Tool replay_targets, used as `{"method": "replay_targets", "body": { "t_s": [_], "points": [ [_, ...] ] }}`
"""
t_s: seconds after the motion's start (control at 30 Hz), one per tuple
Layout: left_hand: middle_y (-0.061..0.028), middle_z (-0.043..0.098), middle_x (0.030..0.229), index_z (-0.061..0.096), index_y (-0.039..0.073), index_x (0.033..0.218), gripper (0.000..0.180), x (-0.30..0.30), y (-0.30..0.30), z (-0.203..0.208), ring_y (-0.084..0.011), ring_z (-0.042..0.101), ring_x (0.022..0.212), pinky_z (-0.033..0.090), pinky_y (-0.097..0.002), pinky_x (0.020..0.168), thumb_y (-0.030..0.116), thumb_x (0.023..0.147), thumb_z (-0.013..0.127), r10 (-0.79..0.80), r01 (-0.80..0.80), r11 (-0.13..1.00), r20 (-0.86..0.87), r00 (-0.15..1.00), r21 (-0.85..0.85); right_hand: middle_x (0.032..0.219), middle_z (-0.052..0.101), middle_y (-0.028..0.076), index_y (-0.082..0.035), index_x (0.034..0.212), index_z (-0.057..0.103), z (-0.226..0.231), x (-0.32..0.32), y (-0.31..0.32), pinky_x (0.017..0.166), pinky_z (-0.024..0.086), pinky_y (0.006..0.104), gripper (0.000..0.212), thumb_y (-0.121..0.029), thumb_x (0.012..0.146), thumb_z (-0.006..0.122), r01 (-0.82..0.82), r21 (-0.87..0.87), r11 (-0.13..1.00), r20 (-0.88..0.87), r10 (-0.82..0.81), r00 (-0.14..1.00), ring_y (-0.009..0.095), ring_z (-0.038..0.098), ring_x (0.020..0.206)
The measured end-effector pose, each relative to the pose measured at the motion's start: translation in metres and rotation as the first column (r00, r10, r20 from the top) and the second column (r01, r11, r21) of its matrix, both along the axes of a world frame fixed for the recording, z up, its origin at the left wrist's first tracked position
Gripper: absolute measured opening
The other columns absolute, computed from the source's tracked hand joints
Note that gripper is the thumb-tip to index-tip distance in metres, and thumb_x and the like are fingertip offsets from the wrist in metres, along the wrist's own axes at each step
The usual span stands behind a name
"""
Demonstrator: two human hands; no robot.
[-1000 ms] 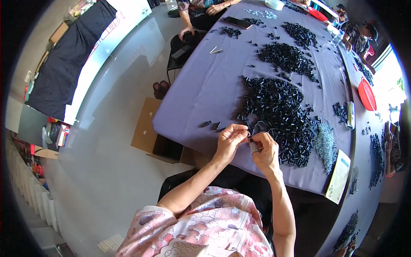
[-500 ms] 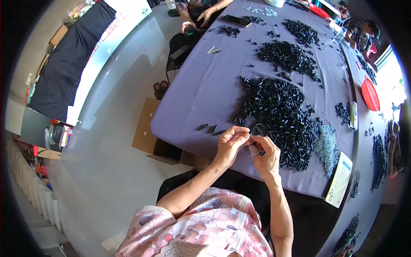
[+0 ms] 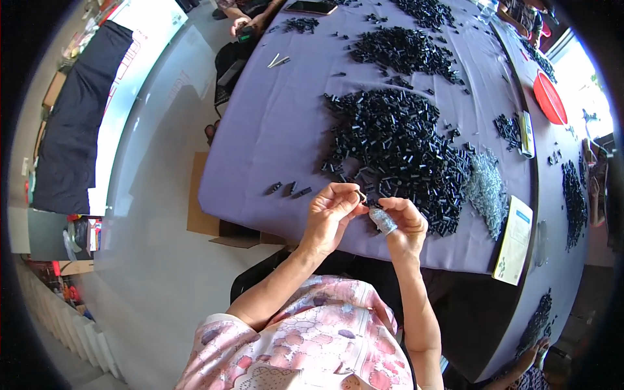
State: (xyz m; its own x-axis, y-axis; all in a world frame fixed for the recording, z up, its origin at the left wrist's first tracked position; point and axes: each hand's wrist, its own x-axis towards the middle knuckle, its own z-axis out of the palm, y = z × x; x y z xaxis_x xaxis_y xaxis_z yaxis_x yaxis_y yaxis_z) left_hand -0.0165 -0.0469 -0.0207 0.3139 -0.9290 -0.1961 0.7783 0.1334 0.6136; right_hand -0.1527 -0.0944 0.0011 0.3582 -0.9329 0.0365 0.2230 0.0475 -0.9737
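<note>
My left hand (image 3: 330,213) pinches a small dark piece (image 3: 361,195) between thumb and fingertips at the table's near edge. Close beside it, my right hand (image 3: 407,229) is closed, its fingertips at another small black part. A whitish, glittery bundle (image 3: 383,221) shows against my right fingers; whether it is a small bag or a finger wrapping I cannot tell. Both hands hover just in front of a large heap of short black tubular parts (image 3: 396,140). A pile of small clear pieces (image 3: 486,188) lies to the heap's right.
Several loose black parts (image 3: 288,189) lie left of my hands on the purple cloth (image 3: 260,130). More black heaps (image 3: 406,51) stretch farther back. A booklet (image 3: 513,240) lies at the right edge, near a red basin (image 3: 550,97). Below the left edge stands a cardboard box (image 3: 198,198). Other people sit around.
My fingertips, close together before, are now slightly apart, and the dark piece in my left pinch shows more plainly. The whole view has shifted, so the table sits farther left and up.
</note>
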Motion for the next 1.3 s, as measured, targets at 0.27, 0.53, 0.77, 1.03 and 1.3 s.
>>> {"method": "replay_targets", "body": {
  "t_s": [0.27,0.53,0.77,1.03,1.3],
  "points": [
    [-0.0043,0.066,0.089,0.063,0.005,0.1,0.013,-0.005,0.001,0.003,-0.0114,0.062,0.078,0.054,-0.0269,0.076,0.002,0.087,0.062,-0.014,0.012,0.999,0.038,0.999,0.038,0.086,0.064,0.004,0.0,0.088,0.06,-0.007,0.0,0.001,0.073,0.048,0.0224,0.021,0.012,0.073,0.068,0.008,-0.208,0.978,-0.115,-0.033,0.993,0.01,0.06,0.08],
    [-0.0027,0.066,0.09,0.064,0.006,0.1,0.014,-0.005,0.005,0.002,-0.009,0.061,0.078,0.052,-0.0247,0.075,0.002,0.087,0.062,-0.01,0.009,1.0,0.059,0.998,0.02,0.083,0.064,0.009,-0.001,0.084,0.061,-0.002,0.004,0.001,0.068,0.05,0.0255,0.023,0.013,0.068,0.069,-0.002,-0.425,0.905,-0.259,-0.12,0.958,0.017,0.065,0.076],
    [-0.0037,0.066,0.092,0.063,0.005,0.103,0.017,-0.006,0.009,0.005,-0.0089,0.061,0.082,0.05,-0.0233,0.077,-0.001,0.087,0.06,-0.014,0.014,1.0,0.056,0.998,-0.002,0.084,0.063,0.012,-0.001,0.086,0.061,0.008,0.003,0.006,0.066,0.051,0.0303,0.032,0.016,0.06,0.059,-0.058,-0.553,0.831,-0.326,-0.152,0.933,0.026,0.065,0.076],
    [-0.0042,0.066,0.094,0.063,0.007,0.104,0.016,-0.008,0.014,0.003,-0.0115,0.061,0.085,0.048,-0.0252,0.079,0.003,0.089,0.059,0.002,0.004,0.998,0.107,0.994,-0.056,0.085,0.061,0.012,-0.002,0.088,0.061,0.015,0.004,0.01,0.063,0.05,0.0345,0.037,0.012,0.053,0.056,-0.12,-0.714,0.689,-0.378,-0.236,0.895,0.029,0.061,0.072],
    [-0.0101,0.065,0.096,0.062,-0.001,0.103,0.018,-0.006,0.015,0.005,-0.0141,0.062,0.089,0.05,-0.0249,0.085,-0.007,0.087,0.057,0.008,-0.002,0.992,0.05,0.999,-0.122,0.086,0.061,0.013,-0.001,0.089,0.061,0.018,0.004,0.011,0.064,0.05,0.0359,0.041,0.01,0.051,0.054,-0.169,-0.743,0.648,-0.401,-0.228,0.887,0.03,0.059,0.073]
  ]
}}
